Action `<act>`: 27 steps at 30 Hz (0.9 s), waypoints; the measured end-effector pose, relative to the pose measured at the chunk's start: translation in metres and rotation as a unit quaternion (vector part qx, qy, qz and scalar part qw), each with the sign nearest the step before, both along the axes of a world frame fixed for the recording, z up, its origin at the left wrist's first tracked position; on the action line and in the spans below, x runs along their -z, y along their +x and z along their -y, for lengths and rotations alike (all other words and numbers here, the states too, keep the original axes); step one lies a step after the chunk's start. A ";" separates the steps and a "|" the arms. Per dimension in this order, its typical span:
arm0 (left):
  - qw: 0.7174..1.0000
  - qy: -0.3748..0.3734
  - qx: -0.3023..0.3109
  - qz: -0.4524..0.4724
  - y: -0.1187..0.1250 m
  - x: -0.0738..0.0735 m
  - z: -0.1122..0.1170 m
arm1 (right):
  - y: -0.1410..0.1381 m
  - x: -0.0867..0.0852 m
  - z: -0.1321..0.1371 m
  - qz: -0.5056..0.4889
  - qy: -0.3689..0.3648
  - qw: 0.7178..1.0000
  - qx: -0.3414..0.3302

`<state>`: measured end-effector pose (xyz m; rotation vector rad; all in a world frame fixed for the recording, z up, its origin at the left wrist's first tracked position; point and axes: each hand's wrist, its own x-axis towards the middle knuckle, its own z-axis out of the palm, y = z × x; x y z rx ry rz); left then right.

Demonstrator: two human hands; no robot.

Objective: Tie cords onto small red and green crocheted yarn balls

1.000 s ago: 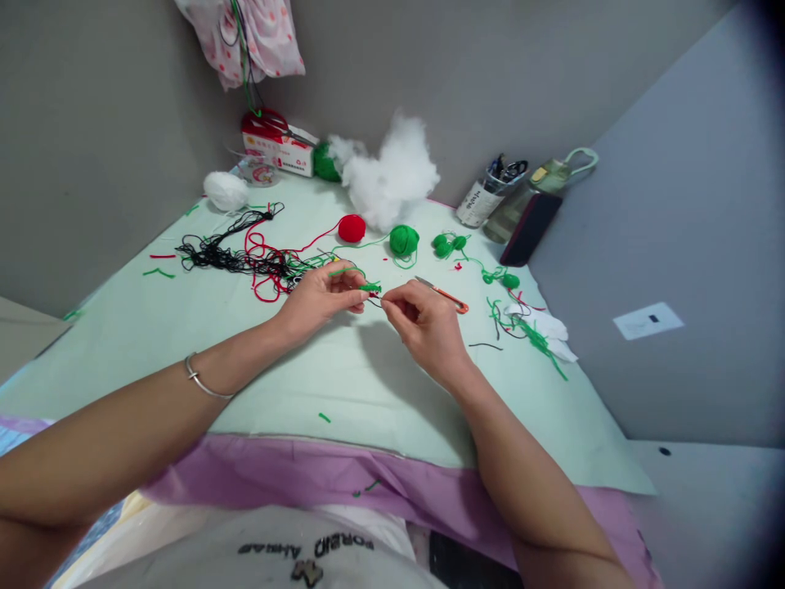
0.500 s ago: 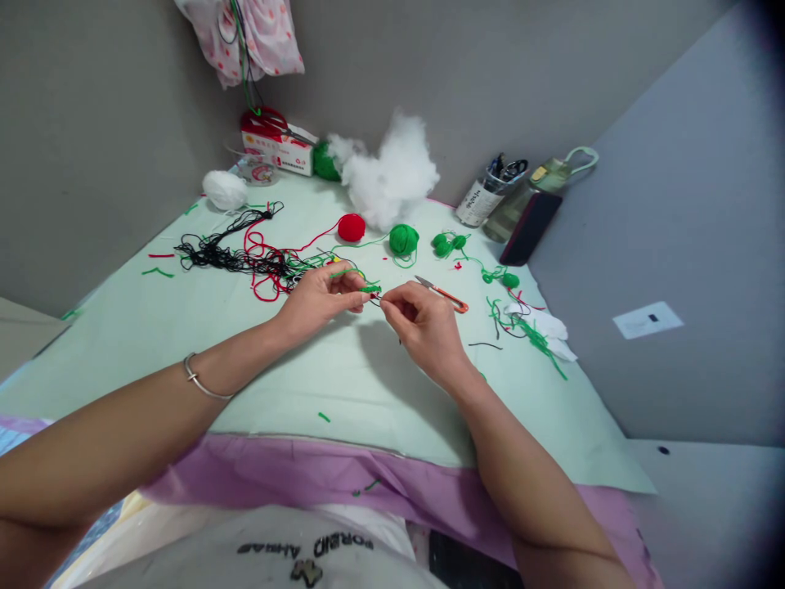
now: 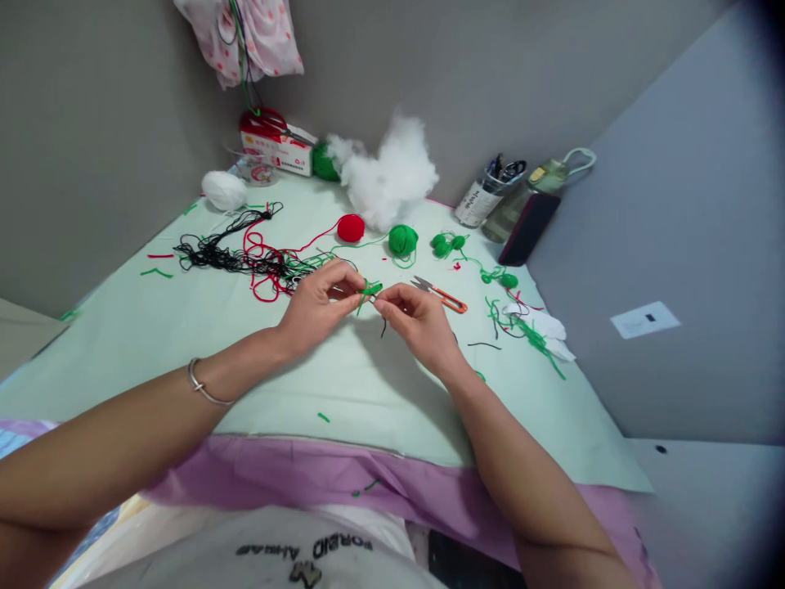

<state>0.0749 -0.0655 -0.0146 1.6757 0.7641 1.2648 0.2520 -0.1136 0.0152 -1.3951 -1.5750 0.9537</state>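
Between finger and thumb, my left hand [image 3: 324, 301] pinches a small green yarn piece [image 3: 371, 289] with loose green ends. My right hand [image 3: 418, 321] is closed in a pinch at the piece's right side, on a dark thread [image 3: 383, 327] whose tail hangs below the fingers. Whether a needle is also in that pinch I cannot tell. Just beyond my right hand lie orange-handled thread snips [image 3: 442, 296]. Tangled black yarn [image 3: 224, 254] and loops of red yarn [image 3: 265, 289] spread to the left of my left hand.
Behind my hands are a red yarn ball [image 3: 351, 228], a green yarn ball [image 3: 403, 240] and white stuffing [image 3: 396, 176]. A pen cup [image 3: 479, 203], a bottle [image 3: 509, 209] and a phone [image 3: 528, 230] stand at the back right. Yarn scraps [image 3: 533, 331] lie on the right.
The green piece has turned, and its loose ends now hang down in front. A dark thread tail shows below my right hand, which has shifted slightly left.
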 end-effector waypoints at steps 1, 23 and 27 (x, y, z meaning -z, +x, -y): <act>1.000 0.009 -0.006 0.003 0.000 0.001 -0.001 | 0.000 0.000 -0.001 -0.025 -0.018 0.999 -0.014; 0.990 -0.132 0.051 0.016 -0.004 -0.015 0.004 | 0.002 0.001 -0.002 -0.118 0.044 0.992 0.025; 0.981 -0.172 0.091 -0.022 -0.003 -0.011 0.001 | 0.000 0.002 -0.001 -0.100 0.057 0.993 0.035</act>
